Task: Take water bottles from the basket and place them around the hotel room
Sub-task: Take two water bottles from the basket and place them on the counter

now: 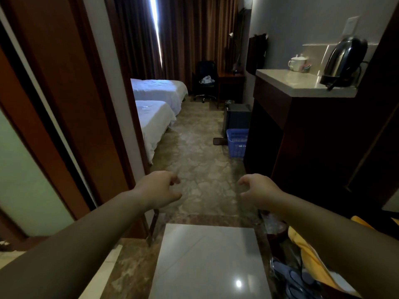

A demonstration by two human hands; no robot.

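Blue basket (237,143) one, two white beds (158,91), left hand (158,188), right hand (258,192) both empty

Dim room, and the only real light is a thin bright slit between the curtains (157,29), blown out white. It washes the beds (157,91) a cold blue. A small glare spot sits on the pale floor tile (238,283) (wide-angle bending the door frame (71,104)), everything slightly soft
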